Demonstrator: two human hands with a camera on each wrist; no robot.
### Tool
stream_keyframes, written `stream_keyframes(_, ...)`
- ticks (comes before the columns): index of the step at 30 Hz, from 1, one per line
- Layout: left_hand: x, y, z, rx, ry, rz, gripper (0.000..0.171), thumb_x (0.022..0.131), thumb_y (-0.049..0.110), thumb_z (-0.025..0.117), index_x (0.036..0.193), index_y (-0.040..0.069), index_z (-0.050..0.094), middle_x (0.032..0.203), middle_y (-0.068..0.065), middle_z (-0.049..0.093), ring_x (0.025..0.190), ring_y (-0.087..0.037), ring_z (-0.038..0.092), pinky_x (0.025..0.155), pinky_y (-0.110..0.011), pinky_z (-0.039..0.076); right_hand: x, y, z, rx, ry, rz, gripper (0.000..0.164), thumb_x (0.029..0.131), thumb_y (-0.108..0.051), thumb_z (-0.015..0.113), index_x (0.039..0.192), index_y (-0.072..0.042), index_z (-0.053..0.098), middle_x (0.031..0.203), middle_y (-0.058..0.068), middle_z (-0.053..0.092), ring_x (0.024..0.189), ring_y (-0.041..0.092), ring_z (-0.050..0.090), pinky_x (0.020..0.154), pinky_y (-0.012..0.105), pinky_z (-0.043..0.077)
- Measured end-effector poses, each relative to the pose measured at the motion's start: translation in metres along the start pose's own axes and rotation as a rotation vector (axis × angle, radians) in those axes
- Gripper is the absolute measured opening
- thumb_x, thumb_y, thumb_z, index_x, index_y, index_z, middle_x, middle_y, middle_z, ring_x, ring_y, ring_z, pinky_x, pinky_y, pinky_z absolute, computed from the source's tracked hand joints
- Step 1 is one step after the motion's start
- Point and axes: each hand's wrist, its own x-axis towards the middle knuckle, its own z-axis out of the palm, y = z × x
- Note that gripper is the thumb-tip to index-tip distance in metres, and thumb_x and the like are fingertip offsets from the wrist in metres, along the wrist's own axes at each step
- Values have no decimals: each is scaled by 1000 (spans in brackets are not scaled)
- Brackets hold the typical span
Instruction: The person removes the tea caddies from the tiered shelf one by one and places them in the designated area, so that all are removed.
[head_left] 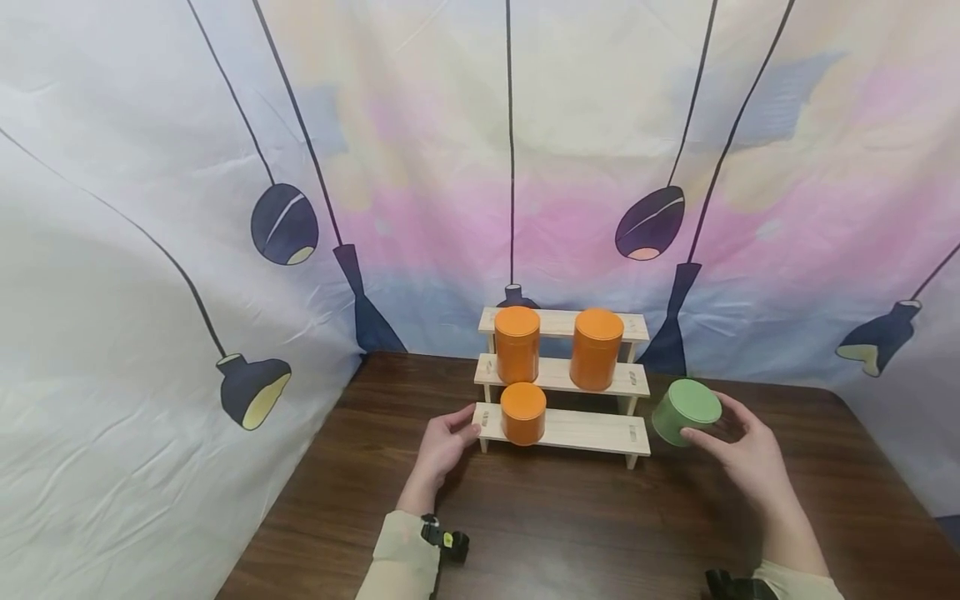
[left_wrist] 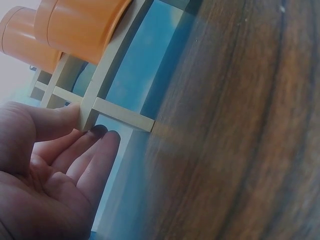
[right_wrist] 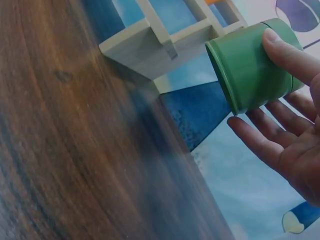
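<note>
A three-step wooden shelf (head_left: 592, 429) stands on the table. Two tall orange canisters (head_left: 517, 350) are side by side on its middle step, and a shorter orange canister (head_left: 522, 417) sits toward the left of the lowest step. My left hand (head_left: 442, 446) pinches the left end of that lowest step; in the left wrist view the thumb is over the board (left_wrist: 90, 102) and the fingers beneath. Off the shelf's right side, my right hand (head_left: 750, 454) grips a short green canister (head_left: 686, 412) between thumb and fingers. The right wrist view has this green canister (right_wrist: 255, 67) raised and tilted.
The dark wood-grain table (head_left: 555, 517) runs in front of and beside the shelf. Behind it hangs a cloth backdrop (head_left: 435, 167) printed with lamps, close to the shelf's back. Wrist cameras (head_left: 450, 542) are strapped over both sleeves.
</note>
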Motion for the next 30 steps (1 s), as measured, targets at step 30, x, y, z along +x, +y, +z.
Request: stream_keyframes(30,-2,-3,-1,-27,-15,30,45,100,9,72,144,3,66,148,-19,63,140,-37,57,117,-56,43,10,36,15,56,-130,205,111,93,-39,85,168,4,17,166,36,31,148,53,39,82,14,53)
